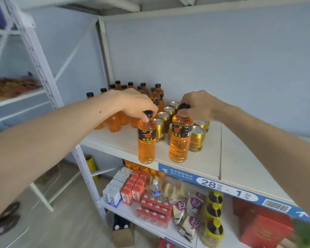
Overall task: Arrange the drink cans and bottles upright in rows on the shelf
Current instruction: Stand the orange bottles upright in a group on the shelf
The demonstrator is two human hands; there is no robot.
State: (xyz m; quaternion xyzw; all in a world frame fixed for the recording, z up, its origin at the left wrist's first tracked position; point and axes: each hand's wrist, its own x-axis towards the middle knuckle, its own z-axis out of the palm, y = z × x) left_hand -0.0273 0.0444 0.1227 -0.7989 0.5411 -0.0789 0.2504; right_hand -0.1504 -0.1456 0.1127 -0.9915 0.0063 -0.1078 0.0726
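Two orange drink bottles held by their caps at the shelf's front edge.
Left hand pinches the black cap of the left clear plastic orange-drink bottle; right hand grips the right orange-drink bottle likewise, both upright on the white shelf, gold cans behind at centre frame.

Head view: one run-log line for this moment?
left hand grips left bottle cap | right hand grips right bottle cap | both upright at shelf front | cans behind

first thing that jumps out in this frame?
Two orange bottles standing upright at the front edge of the white shelf, each held by its black cap: the left hand has a grip on the left bottle, the right hand on the right bottle. Just behind them stand gold cans, and a cluster of matching orange bottles fills the back left of the shelf.
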